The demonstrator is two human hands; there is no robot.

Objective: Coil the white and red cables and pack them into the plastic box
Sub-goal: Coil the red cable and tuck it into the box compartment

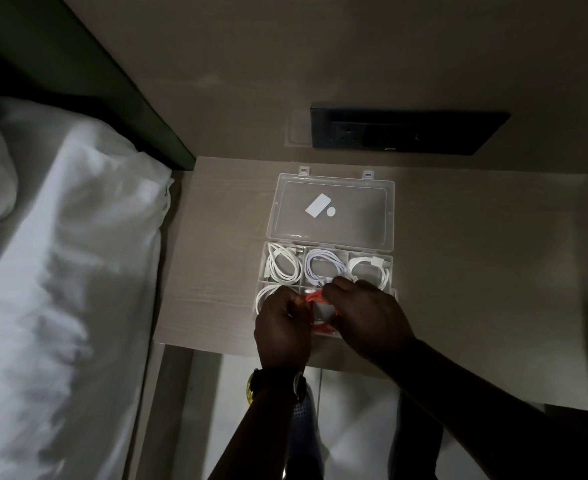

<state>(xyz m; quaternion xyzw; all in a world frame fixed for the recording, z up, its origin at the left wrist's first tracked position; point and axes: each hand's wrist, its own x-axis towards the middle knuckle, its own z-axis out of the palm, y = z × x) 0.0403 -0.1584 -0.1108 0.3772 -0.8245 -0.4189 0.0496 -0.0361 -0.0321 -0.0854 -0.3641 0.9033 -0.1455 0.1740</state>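
A clear plastic box (330,244) lies open on the bedside table, its lid (332,209) folded back flat. Coiled white cables fill the three far compartments: left (283,266), middle (323,266) and right (368,270). Another white coil (264,296) lies in the near left compartment. A red cable (318,301) sits coiled in the near middle compartment. My left hand (282,329) and my right hand (365,317) both pinch this red coil from either side and hide much of it. The near right compartment is covered by my right hand.
The wooden bedside table (216,271) meets a bed with white bedding (67,271) on its left. A dark socket panel (406,133) is set in the wall behind the box. A watch (275,384) is on my left wrist. Floor shows below the table's front edge.
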